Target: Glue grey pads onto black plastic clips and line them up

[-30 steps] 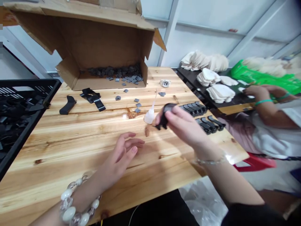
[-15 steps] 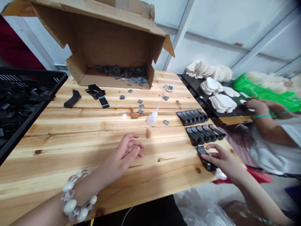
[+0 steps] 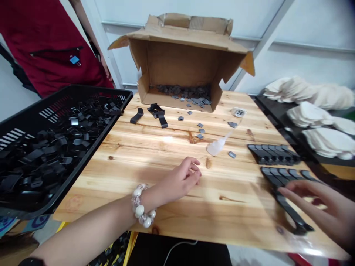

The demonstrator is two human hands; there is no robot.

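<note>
Right hand [image 3: 324, 210] sits open over a long black plastic clip [image 3: 291, 212]. Left hand [image 3: 180, 177] is empty, loosely curled on the pale pine counter [image 3: 222, 207].

Around the white squeeze bottle [image 3: 215, 147], a path is left over the bare wood of the counter [image 3: 166, 218] on the near side, as far as the left hand [image 3: 180, 179]. Beyond the bottle, passage is dotted with small grey metal tabs [image 3: 201, 130]; to its right, it is blocked by rows of black plastic clips [image 3: 273, 154], and far to its left by a black plastic crate [image 3: 55, 147].
</note>
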